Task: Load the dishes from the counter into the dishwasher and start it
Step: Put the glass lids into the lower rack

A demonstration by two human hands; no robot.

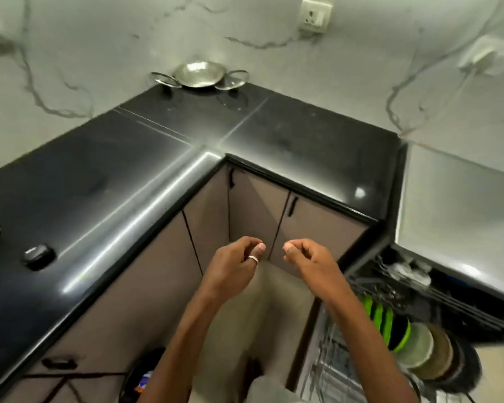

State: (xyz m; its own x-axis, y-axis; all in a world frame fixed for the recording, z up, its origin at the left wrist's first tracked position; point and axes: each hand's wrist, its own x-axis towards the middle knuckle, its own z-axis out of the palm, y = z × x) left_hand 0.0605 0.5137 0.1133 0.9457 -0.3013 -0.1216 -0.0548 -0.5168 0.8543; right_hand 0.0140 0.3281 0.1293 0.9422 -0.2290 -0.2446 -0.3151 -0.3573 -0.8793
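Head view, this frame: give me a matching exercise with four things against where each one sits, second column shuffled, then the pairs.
Things
1. steel pan
2. small black case
3. green-striped dish
4. socket

Places
A. on the marble wall
B. standing in the dishwasher rack
C. far corner of the counter, against the wall
D. left stretch of the counter, near its front edge

Pairs: 1-C, 2-D, 3-B, 4-A

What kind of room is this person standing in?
Most likely a home kitchen: a black counter with a steel wok in its corner, cabinets beneath, and an open dishwasher with plates racked at the right.
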